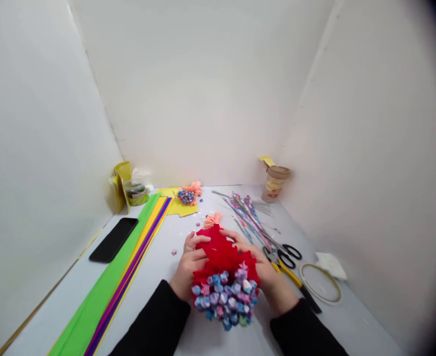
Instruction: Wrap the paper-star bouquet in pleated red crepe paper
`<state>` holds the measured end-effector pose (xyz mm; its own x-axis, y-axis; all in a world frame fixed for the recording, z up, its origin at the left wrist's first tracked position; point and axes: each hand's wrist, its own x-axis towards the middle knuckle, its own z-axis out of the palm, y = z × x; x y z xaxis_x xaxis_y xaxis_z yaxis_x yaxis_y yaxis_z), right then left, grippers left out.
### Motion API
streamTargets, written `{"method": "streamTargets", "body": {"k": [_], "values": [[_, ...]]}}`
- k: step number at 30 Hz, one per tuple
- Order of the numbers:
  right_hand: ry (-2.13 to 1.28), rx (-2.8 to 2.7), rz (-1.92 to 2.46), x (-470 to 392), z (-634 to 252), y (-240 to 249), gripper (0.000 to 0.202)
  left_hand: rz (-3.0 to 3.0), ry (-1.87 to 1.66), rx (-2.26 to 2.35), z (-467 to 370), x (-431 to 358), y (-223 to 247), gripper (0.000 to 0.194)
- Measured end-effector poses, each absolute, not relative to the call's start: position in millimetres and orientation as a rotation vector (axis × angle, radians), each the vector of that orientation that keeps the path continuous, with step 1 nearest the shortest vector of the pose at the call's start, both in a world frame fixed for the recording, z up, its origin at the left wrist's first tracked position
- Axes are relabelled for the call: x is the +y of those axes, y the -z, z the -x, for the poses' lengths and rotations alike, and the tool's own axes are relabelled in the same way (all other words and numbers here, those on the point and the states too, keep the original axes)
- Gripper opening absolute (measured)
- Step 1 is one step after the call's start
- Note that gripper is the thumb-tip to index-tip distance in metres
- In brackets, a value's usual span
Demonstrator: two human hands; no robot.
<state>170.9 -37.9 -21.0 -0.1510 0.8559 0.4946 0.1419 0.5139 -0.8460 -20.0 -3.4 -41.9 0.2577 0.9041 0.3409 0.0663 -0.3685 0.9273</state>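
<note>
Between my two hands lies a bouquet of small folded paper stars (225,299) in blue, purple and pink, its star end toward me. Red crepe paper (219,247) with a jagged edge wraps around it. My left hand (191,262) grips the wrap from the left, fingertips on the red paper. From the right, my right hand (257,262) holds the same wrap, its fingers partly behind the paper. Just beyond the red paper, a fringe of peach paper (213,220) sticks out.
Long crepe paper strips (114,282) and a black phone (114,240) lie left. A smaller star bunch (186,197) rests on yellow paper at the back. Patterned paper strips (249,217), scissors (286,254), yellow-handled pliers (290,274), a tape roll (320,283) and a lidded cup (274,184) are right.
</note>
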Motion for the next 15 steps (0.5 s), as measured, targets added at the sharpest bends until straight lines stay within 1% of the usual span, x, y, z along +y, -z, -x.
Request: {"method": "streamTargets", "body": {"k": [1,3,5,7,9,12,13,15], "values": [[-0.912,-1.575,0.822,-38.8,-174.6,20.3,0.027,-1.91,-1.278,0.833,23.7,-4.3,43.0,0.029],[-1.095,-1.44,0.736,-40.2,-182.0,19.8,0.037,-2.175,-1.246,0.662,29.7,-6.3,40.5,0.012],[-1.157,-1.391,0.697,-41.7,-188.5,18.4,0.053,-2.534,-1.257,0.485,32.4,-7.7,34.0,0.017],[-1.196,-1.457,0.691,-43.8,-193.4,14.4,0.061,-2.755,-1.259,0.404,32.5,-8.0,27.4,0.023],[-1.19,-1.552,0.71,-46.3,-196.2,7.9,0.052,-2.832,-1.201,0.352,32.0,-7.3,23.4,0.025],[-1.11,-1.631,0.685,-50.2,-196.8,-2.7,0.024,-2.843,-1.098,0.339,32.6,-5.6,22.6,0.028],[-1.069,-1.652,0.664,-51.5,-196.2,-5.7,0.018,-2.848,-1.077,0.373,33.2,-4.9,22.8,0.027],[-0.984,-1.697,0.625,-54.2,-194.5,-10.6,0.012,-2.862,-1.073,0.455,34.5,-3.9,22.4,0.026]]}}
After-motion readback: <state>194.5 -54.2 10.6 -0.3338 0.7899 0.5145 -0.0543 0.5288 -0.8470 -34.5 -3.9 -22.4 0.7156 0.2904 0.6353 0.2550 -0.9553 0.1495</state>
